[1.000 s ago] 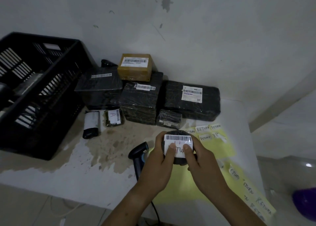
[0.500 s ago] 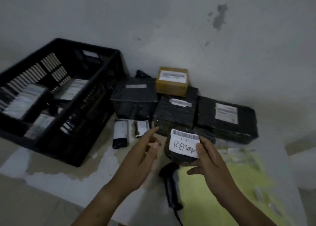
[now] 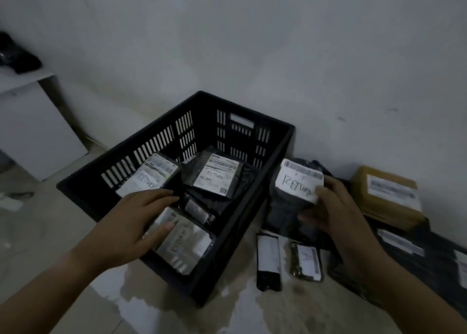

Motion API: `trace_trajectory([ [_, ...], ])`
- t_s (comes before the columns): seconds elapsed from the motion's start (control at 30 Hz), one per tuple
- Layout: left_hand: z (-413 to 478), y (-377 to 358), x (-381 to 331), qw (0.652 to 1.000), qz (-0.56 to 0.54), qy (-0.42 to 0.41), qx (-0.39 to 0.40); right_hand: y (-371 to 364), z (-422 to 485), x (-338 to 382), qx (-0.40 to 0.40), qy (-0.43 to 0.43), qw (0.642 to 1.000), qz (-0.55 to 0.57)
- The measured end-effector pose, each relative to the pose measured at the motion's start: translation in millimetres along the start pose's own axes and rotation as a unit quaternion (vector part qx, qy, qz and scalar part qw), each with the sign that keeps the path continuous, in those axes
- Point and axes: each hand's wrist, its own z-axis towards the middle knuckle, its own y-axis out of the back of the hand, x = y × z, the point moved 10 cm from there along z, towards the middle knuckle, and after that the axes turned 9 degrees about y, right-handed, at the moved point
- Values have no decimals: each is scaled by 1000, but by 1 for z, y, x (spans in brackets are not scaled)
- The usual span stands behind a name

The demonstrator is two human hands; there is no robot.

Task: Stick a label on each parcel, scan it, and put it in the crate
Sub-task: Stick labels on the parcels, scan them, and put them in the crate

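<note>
- Holding the labelled parcel (image 3: 288,202) right of the crate (image 3: 252,112), our right hand (image 3: 336,207) curls fingers (image 3: 322,192) round it.
- Our left hand (image 3: 134,222), fingers spread, hovers over it, likely clearing room.

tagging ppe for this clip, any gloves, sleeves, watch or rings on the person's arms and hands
None that show. The left hand and right hand are bare, without gloves, rings or a watch. Both forearms are uncovered to the picture's edge, so no sleeve is in view. The picture is dim.

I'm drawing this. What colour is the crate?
The crate is black, clearest in the head view.
</note>
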Motion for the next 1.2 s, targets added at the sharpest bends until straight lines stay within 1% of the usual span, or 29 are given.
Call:
trace_trajectory([
  [0.1,19,-2,23,999,10,-5,37,-33,42,26,16,62,994,-89],
  [0.17,27,-7,37,998,-26,12,61,-59,77,32,42,79,984,-152],
  [0.23,29,-13,43,996,-51,24,68,-81,113,36,64,111,961,-247],
  [0.27,29,-13,45,996,-62,28,64,-90,130,36,75,134,941,-302],
  [0.33,30,-12,47,995,-77,29,55,-111,160,31,124,161,895,-396],
  [0.4,32,-13,48,995,-79,28,53,-135,180,15,223,150,847,-458],
  [0.43,33,-14,48,995,-75,27,56,-146,186,5,282,138,816,-485],
  [0.5,33,-18,48,995,-73,26,65,-166,189,-15,377,126,740,-542],
  [0.57,34,-21,49,994,-73,22,73,-184,187,-30,432,145,669,-587],
  [0.6,34,-22,49,994,-72,20,78,-192,184,-38,450,153,645,-599],
  [0.67,33,-24,50,994,-71,20,85,-206,180,-50,471,169,608,-617],
  [0.77,34,-25,50,993,-67,21,93,-224,172,-59,489,219,546,-643],
  [0.8,34,-24,50,993,-67,22,93,-228,169,-62,495,233,518,-658],
  [0.9,35,-24,49,993,-66,23,91,-235,157,-75,511,277,410,-703],
  [0.93,35,-24,49,994,-67,23,88,-235,155,-79,512,281,393,-710],
  [0.97,35,-24,49,994,-68,25,87,-233,156,-82,513,268,398,-712],
  [1.0,35,-24,49,994,-69,26,87,-229,160,-84,512,231,425,-710],
  [1.07,35,-23,49,993,-72,28,85,-220,171,-84,500,137,495,-697],
  [1.1,35,-23,49,993,-75,29,85,-217,176,-81,492,115,515,-692],
  [1.2,34,-22,49,993,-83,34,81,-211,189,-63,467,123,547,-684],
])
